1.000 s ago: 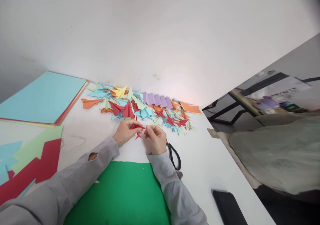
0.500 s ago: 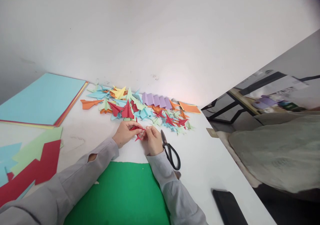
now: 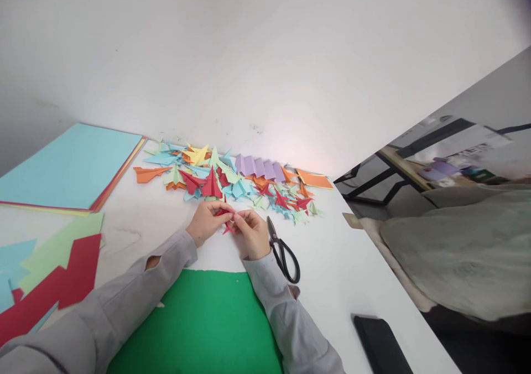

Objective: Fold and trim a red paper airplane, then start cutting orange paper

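A small red folded paper piece [image 3: 227, 229] is pinched between my two hands, its points sticking out above and below the fingers. My left hand [image 3: 208, 221] is closed on its left side. My right hand [image 3: 253, 232] pinches it from the right, thumb and fingers meeting those of the left. The fingers hide most of its shape. Just beyond my hands lies a pile of folded paper planes and stars, among them a red plane [image 3: 212, 185] and a yellow star [image 3: 197, 154]. Black-handled scissors [image 3: 283, 250] rest right beside my right wrist.
A green sheet [image 3: 199, 324] lies under my forearms. At left are a stack of coloured paper [image 3: 74, 166] and red offcuts [image 3: 81, 269]. A pleated purple strip [image 3: 259, 167] and orange slips [image 3: 315, 180] lie by the wall. A black phone [image 3: 381, 343] sits near the right edge.
My right hand has shifted slightly left, its thumb and fingers now meeting my left fingertips over the red paper piece. My left hand stays in place.
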Motion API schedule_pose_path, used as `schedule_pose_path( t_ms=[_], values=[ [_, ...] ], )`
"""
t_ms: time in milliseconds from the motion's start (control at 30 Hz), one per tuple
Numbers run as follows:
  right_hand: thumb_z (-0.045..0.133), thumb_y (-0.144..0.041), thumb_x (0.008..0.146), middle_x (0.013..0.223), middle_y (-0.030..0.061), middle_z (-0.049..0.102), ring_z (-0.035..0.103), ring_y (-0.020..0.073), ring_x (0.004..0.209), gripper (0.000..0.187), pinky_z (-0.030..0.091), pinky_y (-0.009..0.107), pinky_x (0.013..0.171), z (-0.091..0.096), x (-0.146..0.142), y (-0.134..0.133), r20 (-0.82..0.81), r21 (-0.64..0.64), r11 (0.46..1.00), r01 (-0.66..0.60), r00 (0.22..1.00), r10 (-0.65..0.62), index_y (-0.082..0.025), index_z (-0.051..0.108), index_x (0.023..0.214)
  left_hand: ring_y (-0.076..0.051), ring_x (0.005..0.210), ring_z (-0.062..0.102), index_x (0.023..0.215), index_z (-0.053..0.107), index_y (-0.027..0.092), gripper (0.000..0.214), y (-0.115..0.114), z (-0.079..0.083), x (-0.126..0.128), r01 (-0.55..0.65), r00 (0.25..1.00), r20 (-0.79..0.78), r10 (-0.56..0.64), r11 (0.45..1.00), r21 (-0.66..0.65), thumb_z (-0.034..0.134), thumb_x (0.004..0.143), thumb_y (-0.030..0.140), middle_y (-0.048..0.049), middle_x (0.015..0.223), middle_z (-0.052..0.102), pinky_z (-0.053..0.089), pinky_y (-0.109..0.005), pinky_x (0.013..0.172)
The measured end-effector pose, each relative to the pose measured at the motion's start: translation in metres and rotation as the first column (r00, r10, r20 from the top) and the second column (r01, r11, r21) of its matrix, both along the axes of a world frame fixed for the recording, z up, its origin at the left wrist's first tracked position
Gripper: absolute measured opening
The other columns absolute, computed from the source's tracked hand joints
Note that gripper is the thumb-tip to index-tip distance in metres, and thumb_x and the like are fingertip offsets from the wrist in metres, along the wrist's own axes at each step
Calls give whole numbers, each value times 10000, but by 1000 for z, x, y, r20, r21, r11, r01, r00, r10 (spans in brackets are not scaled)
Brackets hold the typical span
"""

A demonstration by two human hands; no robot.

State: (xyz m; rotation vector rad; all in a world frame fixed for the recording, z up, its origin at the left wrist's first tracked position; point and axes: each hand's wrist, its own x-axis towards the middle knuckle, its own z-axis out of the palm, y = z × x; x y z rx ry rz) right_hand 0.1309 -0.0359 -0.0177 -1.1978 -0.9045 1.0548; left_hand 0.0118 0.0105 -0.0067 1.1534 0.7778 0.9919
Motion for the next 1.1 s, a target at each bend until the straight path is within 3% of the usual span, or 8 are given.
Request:
schedule_pose_path(
  t_ms=[500,733,833,1100],
  values=[
    [645,-313,626,473,-53,555,513,110,420,158,418,244,447,2,-5,0,149,-9,990,143,979,-140,-187,551,642,-120,584,598,672,676,128,108,1,-5,2,-48,998,-30,49,998,32,705,577,172,-30,648,662,506,-235,561],
    [676,-313,625,493,-38,576,499,94,421,183,408,229,445,0,7,1,-14,-16,977,212,977,-212,-170,568,663,-170,685,641,820,699,124,252,-2,3,-1,79,986,151,-66,993,-83,725,591,227,-63,745,696,550,-331,664],
    [682,-311,626,482,-46,564,488,92,408,184,395,227,431,-3,13,3,-108,-22,974,225,968,-226,-170,575,679,-187,692,644,789,705,114,222,-2,4,-1,124,971,223,-87,979,-160,714,594,221,-75,752,692,550,-369,669],
    [700,-297,616,500,-40,584,515,89,429,182,396,216,452,-2,14,3,-145,-18,981,194,970,-195,-171,581,675,-162,661,638,759,685,118,204,-1,3,0,117,979,187,-86,980,-161,734,602,239,-49,711,678,551,-347,650]
  ],
)
